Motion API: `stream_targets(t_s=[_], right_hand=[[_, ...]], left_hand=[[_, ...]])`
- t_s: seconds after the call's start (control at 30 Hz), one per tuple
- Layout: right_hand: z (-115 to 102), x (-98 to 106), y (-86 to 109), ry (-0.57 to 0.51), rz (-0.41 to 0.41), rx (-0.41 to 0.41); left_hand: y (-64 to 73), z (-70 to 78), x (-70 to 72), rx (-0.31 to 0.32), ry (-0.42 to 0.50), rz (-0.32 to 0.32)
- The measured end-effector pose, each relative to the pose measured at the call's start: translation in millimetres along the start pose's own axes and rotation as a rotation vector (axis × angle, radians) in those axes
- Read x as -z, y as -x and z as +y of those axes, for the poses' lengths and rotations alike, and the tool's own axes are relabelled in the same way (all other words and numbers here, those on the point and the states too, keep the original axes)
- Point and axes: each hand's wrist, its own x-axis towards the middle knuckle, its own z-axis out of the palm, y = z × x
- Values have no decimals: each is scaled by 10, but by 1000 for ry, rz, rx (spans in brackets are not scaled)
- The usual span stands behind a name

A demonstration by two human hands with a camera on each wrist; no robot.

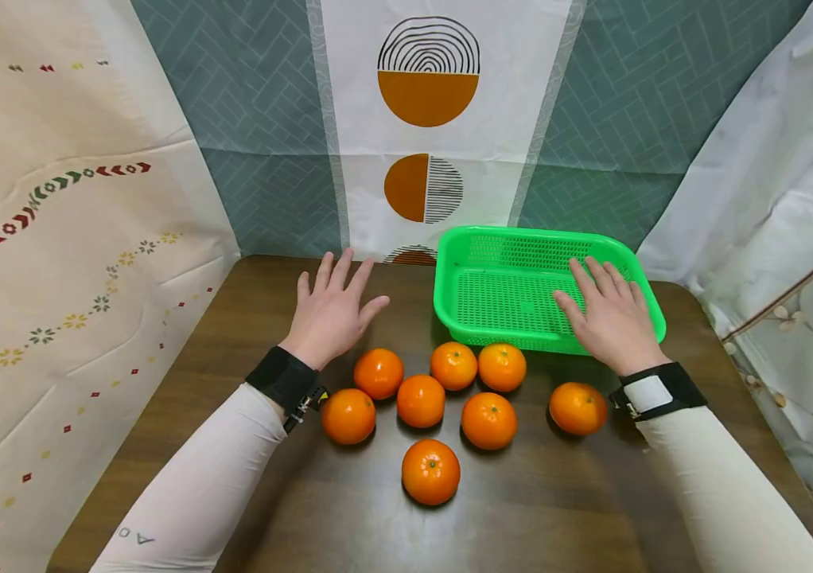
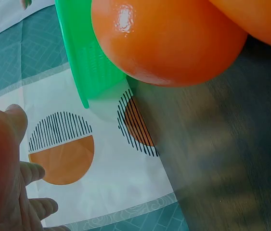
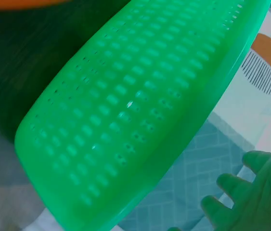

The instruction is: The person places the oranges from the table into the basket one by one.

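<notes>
With fingers spread, my left hand (image 1: 331,314) hovers over the table, left of a green plastic basket (image 1: 550,347) and just beyond the nearest oranges. My right hand (image 1: 610,322) is over the basket's right part, its fingers straight and holding nothing. Several oranges lie loose between and in front of the hands. One orange (image 1: 578,408) sits apart, close to the right wrist. Another orange (image 1: 348,416) lies beside the left wrist, and a single orange (image 1: 431,472) is nearest to me. In the left wrist view an orange (image 2: 169,41) looms large.
The brown wooden table (image 1: 521,517) ends at a patterned cloth backdrop (image 1: 263,159). Cream cloth (image 1: 56,278) hangs at the left and white floral cloth (image 1: 793,239) at the right. Both wrists wear black straps.
</notes>
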Motion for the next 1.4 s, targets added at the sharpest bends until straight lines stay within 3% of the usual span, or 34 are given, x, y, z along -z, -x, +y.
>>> stream_targets(t_s=[0.2, 0.37, 0.77, 1.07, 1.4], right_hand=[[236, 85, 33, -24, -10, -44], [465, 139, 78, -64, -65, -94], [807, 226, 84, -254, -202, -202], [903, 129, 33, -275, -324, -234], [772, 144, 23, -242, -348, -221]], left_hand=[[-5, 0, 10, -7, 10, 7], [20, -20, -3, 1, 15, -13], [50, -106, 6, 5, 18, 0], [72, -125, -16, 3, 16, -1], [66, -111, -43, 8, 16, -8]])
